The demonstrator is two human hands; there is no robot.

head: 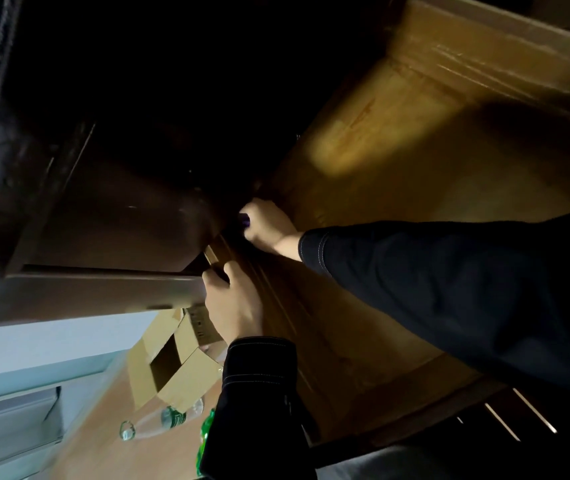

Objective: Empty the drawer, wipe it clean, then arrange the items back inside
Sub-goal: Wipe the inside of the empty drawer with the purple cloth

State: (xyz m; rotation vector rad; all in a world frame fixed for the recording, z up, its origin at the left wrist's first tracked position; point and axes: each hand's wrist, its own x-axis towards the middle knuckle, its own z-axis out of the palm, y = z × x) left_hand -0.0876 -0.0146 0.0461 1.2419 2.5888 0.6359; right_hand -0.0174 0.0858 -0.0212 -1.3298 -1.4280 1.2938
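Purple object, small and unidentifiable, is gripped in the curled fingers of the right hand at mid-view, in the near corner of the drawer where it meets the desk.

Left hand, at 7 o'clock of the right and close to it but apart, has its thumb and fingers clamped on the drawer's side rim. Both sleeves are dark with pale stitching.

Drawer is tan wood. It stands open from 12 to 4 o'clock, with one lit patch on its bottom panel.

Desk is dark brown and in shadow, from 8 to 12 o'clock.

Floor is orange-brown, at 7 o'clock. It carries an open cardboard box, clear plastic bottles lying beside the box, and a green packet.

Wall is pale blue, at 8 o'clock.
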